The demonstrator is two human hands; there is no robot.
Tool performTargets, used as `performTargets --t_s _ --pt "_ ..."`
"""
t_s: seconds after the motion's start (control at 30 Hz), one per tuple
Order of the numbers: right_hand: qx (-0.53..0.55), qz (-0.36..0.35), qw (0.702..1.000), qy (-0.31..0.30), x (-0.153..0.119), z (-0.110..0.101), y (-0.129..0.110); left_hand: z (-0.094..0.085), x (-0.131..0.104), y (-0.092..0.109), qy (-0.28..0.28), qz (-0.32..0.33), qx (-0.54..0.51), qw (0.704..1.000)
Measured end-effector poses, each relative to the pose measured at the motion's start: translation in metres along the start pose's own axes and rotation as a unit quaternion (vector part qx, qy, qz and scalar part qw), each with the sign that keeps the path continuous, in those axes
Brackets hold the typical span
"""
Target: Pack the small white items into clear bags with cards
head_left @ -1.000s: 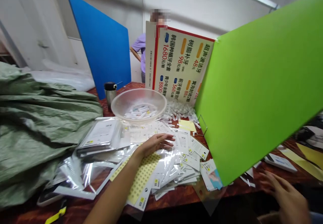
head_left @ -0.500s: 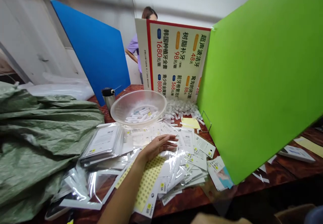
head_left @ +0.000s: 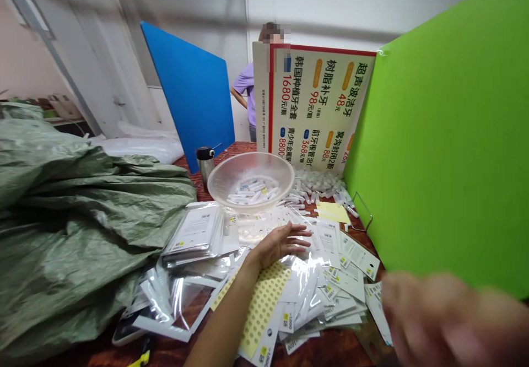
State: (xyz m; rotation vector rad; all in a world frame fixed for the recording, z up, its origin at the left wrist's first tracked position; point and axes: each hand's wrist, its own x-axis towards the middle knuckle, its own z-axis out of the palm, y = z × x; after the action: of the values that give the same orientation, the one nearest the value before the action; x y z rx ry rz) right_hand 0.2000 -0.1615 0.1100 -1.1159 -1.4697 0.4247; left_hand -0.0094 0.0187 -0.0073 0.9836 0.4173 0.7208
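My left hand (head_left: 285, 243) rests with its fingers stretched and spread over clear plastic bags (head_left: 303, 279) and printed cards (head_left: 343, 306). Under my left forearm lies a sheet of yellow round stickers (head_left: 266, 298). My right hand (head_left: 450, 317) is lifted at the lower right in front of the green board, smeared by motion, so its fingers and anything in them cannot be made out. Beyond my left hand stands a translucent bowl (head_left: 219, 190) with small white tubes (head_left: 252, 190) inside. More white tubes (head_left: 320, 182) are heaped to its right.
A green board (head_left: 433, 135) walls off the right, a printed price board (head_left: 314, 108) the back, a blue board (head_left: 194, 91) the back left. A steel flask (head_left: 205, 171) stands by the bowl. Packed cards (head_left: 194, 232) and a green tarp (head_left: 82, 246) lie left. Behind is a person in purple (head_left: 248, 80).
My right hand has risen from the bottom edge into the lower right. The camera view has turned left, shifting everything rightward. My left hand keeps its place on the bags.
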Motion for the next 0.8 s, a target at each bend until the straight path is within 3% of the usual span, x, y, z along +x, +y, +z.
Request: performTargets --t_s 0.07,0.13,0.23,0.33,0.4,0.47,0.53,0.67,0.8 --pt "0.132 -0.041 0.989 0.052 0.047 0.030 0.026 -0.002 0.001 -0.001 0.007 0.004 -0.021 1.000" --pt "0.181 -0.020 0.980 0.077 0.093 0.067 0.063 -0.002 0.003 -0.001 0.015 0.001 -0.027 1.000" --pt "0.020 0.072 0.995 0.068 0.142 0.117 0.129 -0.003 0.003 0.000 0.015 -0.005 -0.030 0.999" --pt "-0.221 0.083 0.971 -0.025 0.156 0.149 0.186 -0.004 0.004 0.000 0.020 -0.012 -0.049 0.999" --pt "-0.307 0.070 0.942 -0.115 0.155 0.158 0.211 -0.004 0.004 -0.001 0.025 -0.016 -0.067 0.997" --pt "-0.325 0.078 0.922 -0.195 0.151 0.161 0.229 -0.004 0.005 -0.003 0.026 -0.017 -0.076 0.997" --pt "-0.317 0.093 0.915 -0.232 0.150 0.160 0.241 -0.003 0.006 -0.006 0.029 -0.018 -0.079 0.996" --pt "-0.300 0.070 0.928 -0.208 0.153 0.155 0.262 -0.006 0.009 -0.017 0.038 -0.021 -0.101 0.994" --pt "-0.267 0.057 0.945 -0.178 0.151 0.156 0.274 -0.021 0.013 -0.025 0.034 -0.047 -0.075 0.996"
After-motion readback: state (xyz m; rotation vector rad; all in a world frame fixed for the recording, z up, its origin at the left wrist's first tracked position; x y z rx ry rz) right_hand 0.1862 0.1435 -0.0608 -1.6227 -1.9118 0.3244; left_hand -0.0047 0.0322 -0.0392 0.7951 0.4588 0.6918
